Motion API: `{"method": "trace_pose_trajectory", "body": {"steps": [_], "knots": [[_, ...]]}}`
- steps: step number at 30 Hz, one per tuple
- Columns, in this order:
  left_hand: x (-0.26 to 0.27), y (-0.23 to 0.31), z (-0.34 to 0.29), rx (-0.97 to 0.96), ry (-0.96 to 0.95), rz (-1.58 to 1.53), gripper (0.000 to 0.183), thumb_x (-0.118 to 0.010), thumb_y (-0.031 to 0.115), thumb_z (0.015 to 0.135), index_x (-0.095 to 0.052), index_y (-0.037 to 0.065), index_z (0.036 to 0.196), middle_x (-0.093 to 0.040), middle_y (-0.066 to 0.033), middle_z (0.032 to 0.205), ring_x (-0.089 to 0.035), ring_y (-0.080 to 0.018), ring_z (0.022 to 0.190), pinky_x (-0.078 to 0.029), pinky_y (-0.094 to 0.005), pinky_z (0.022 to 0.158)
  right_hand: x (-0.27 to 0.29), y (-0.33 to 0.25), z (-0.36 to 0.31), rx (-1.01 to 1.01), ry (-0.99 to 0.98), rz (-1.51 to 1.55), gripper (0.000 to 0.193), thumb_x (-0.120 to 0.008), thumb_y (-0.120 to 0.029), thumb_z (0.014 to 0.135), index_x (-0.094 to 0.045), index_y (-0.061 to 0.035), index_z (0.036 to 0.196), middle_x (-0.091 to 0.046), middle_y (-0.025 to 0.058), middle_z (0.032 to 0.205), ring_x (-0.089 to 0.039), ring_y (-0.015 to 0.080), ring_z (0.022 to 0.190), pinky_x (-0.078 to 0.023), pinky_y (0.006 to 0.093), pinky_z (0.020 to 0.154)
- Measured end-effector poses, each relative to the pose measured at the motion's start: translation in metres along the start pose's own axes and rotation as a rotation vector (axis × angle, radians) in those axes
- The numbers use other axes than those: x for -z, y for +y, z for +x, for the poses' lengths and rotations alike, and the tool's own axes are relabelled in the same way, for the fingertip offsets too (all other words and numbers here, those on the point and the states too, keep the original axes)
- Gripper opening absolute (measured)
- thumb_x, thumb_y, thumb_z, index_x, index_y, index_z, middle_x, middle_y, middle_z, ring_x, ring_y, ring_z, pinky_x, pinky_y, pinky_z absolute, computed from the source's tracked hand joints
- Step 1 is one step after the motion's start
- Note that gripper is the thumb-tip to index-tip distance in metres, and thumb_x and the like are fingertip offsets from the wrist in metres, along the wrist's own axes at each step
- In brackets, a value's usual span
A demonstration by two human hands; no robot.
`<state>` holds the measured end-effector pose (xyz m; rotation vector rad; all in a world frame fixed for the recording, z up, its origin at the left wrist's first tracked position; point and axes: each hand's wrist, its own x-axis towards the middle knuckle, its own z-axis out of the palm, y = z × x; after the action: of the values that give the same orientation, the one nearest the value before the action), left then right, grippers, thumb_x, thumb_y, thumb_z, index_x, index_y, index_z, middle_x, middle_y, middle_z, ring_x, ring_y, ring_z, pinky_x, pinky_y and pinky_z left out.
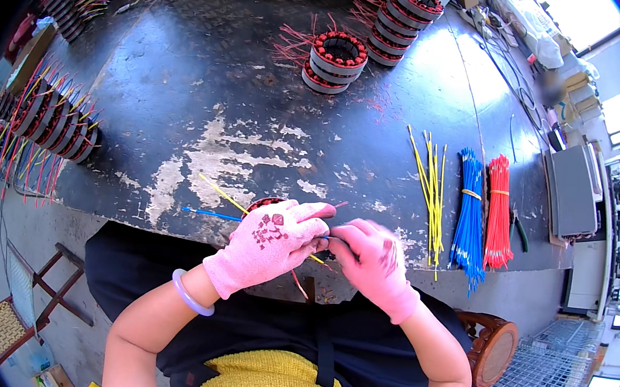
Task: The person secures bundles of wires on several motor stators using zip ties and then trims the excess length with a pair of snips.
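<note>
Both my hands wear pink gloves and meet just in front of the bench's near edge. Under my left hand (267, 240) lies a motor stator (262, 203), mostly hidden, with only a red-rimmed part showing. A yellow wire (221, 193) and a blue wire (211, 214) stick out to its left; more wire ends poke out below the palm. My left thumb and fingers are closed on a thin wire (326, 238) between the hands. My right hand (378, 265), slightly blurred, pinches the same wire from the right. The exact joint between the fingertips is too small to make out.
On the bench's right lie loose yellow wires (430, 199), a tied blue wire bundle (468, 218), a tied red wire bundle (499, 213) and pliers (520, 234). Stator stacks stand at the back (335, 64) and left (57, 121). A wooden stool (489, 348) is at lower right.
</note>
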<state>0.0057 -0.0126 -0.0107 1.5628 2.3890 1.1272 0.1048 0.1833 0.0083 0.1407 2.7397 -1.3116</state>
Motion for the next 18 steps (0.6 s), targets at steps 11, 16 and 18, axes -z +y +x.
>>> {"method": "trace_pose_trajectory", "body": {"steps": [11,16,18], "knots": [[0.001,-0.001,-0.001,-0.003,-0.013,-0.012,0.014,-0.068,0.021,0.093,-0.067,0.009,0.101,-0.067,-0.0048,0.129,-0.067,-0.0287,0.098,-0.056,-0.0403,0.083,0.006,-0.014,-0.005,0.374,0.202,-0.356,0.017,-0.069,-0.020,0.093,-0.069,-0.0042,0.099,-0.069,0.0096,0.086,-0.069,0.0339,0.082,-0.054,0.0407,0.074],[0.002,0.002,0.003,-0.032,0.002,0.019,0.015,-0.074,0.015,0.087,-0.070,0.008,0.100,-0.069,-0.0074,0.128,-0.070,-0.0282,0.096,-0.056,-0.0409,0.086,0.007,0.007,0.017,-0.385,-0.228,0.580,0.022,-0.067,-0.024,0.096,-0.067,-0.0021,0.094,-0.069,0.0077,0.079,-0.065,0.0230,0.070,-0.051,0.0310,0.067],[0.003,0.000,0.001,-0.029,-0.003,0.002,0.016,-0.074,0.015,0.086,-0.071,0.008,0.100,-0.069,-0.0076,0.128,-0.070,-0.0281,0.096,-0.056,-0.0411,0.086,0.011,-0.003,0.011,-0.267,-0.127,0.333,0.020,-0.071,-0.023,0.094,-0.068,-0.0036,0.099,-0.070,0.0068,0.083,-0.066,0.0182,0.071,-0.051,0.0300,0.067]]}}
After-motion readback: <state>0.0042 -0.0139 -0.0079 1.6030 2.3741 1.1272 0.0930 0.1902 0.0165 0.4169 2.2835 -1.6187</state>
